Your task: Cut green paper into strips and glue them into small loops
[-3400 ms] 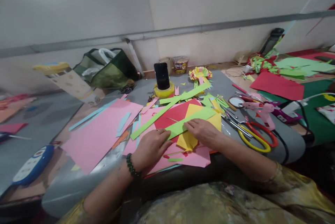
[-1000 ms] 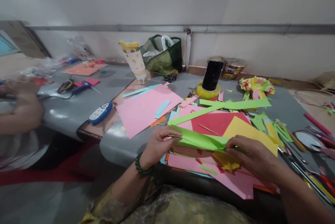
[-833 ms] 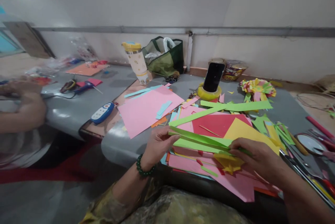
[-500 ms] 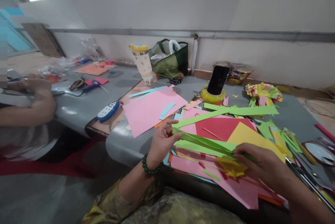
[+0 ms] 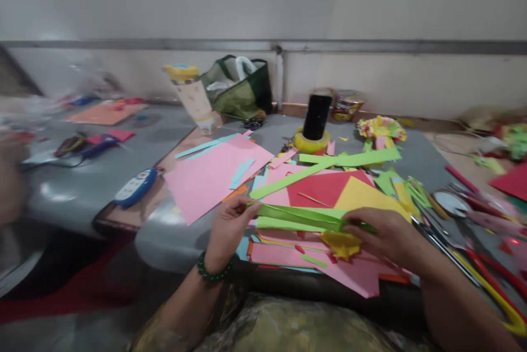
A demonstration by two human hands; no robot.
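A folded green paper strip [image 5: 302, 216] stretches between my two hands above a pile of coloured paper. My left hand [image 5: 233, 225], with a green bead bracelet at the wrist, pinches its left end. The other end is gripped by my right hand [image 5: 381, 231], fingers closed round it. Beneath the strip lie pink paper [image 5: 280, 253], another green piece and a crumpled yellow paper piece [image 5: 342, 243]. Just beyond are red paper [image 5: 315, 189], yellow paper [image 5: 366, 196] and long loose green strips [image 5: 292, 179].
Farther back stand a tumbler [image 5: 193, 100], a green bag [image 5: 242, 91] and a phone [image 5: 317, 116] on a yellow tape roll. Scissors and tools [image 5: 444, 242] lie at the right. A blue-and-white device [image 5: 135, 188] is left; a person's blurred arm [image 5: 10, 182] shows at the edge.
The view has swung to the right, so the table things appear farther left. My hands still hold the green strip, whose layers now look closer together and flatter.
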